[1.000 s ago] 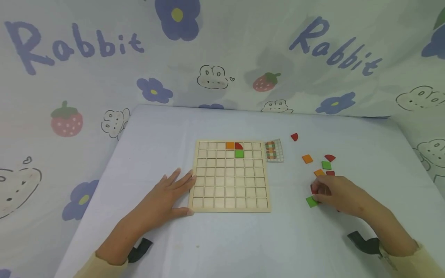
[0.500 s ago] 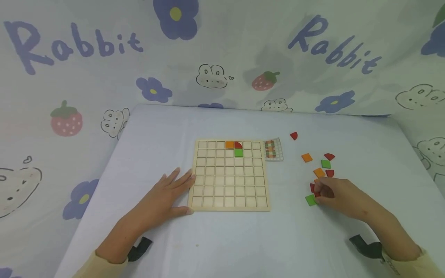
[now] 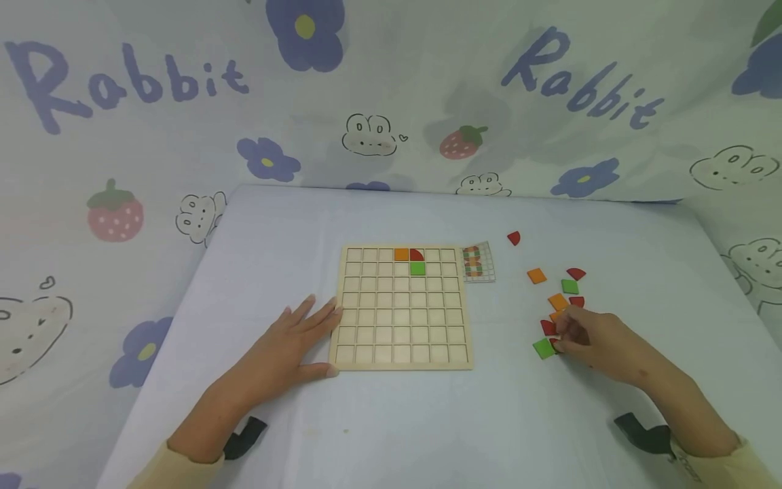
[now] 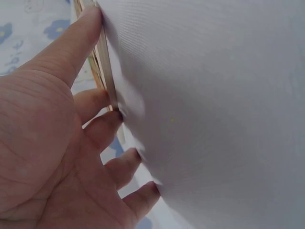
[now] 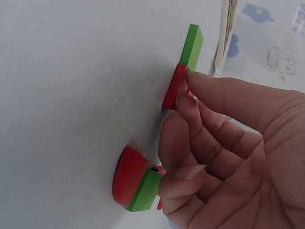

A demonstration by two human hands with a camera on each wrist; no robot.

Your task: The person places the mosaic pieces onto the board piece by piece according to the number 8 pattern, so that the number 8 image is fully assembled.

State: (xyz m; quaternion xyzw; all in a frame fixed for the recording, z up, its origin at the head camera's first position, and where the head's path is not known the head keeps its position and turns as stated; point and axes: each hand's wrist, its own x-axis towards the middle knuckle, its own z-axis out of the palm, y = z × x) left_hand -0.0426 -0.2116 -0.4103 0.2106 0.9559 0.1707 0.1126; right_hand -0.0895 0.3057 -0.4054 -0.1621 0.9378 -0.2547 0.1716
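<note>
A pale wooden grid board (image 3: 383,317) lies in the middle of the table in the head view. An orange square (image 3: 401,255), a red quarter-circle tile (image 3: 416,255) and a green square (image 3: 418,269) sit in its upper cells. My left hand (image 3: 290,346) rests with spread fingers at the board's left edge; the left wrist view shows the thumb (image 4: 78,43) against its side. Right of the board, my right hand (image 3: 601,346) pinches a red quarter-circle tile (image 5: 174,87) low at the table, beside a green square (image 5: 191,46). Its fingers partly hide that tile.
Several loose tiles lie around my right hand, among them an orange square (image 3: 537,276), a green square (image 3: 570,286) and a red quarter-circle (image 3: 576,274). Another red quarter-circle (image 3: 514,238) lies farther back. A small pattern card (image 3: 478,263) lies against the board's right edge.
My right thumb and fingers have shifted slightly among the tiles, and a red quarter-circle now shows at their tips beside the green square. My left hand stays at the board.
</note>
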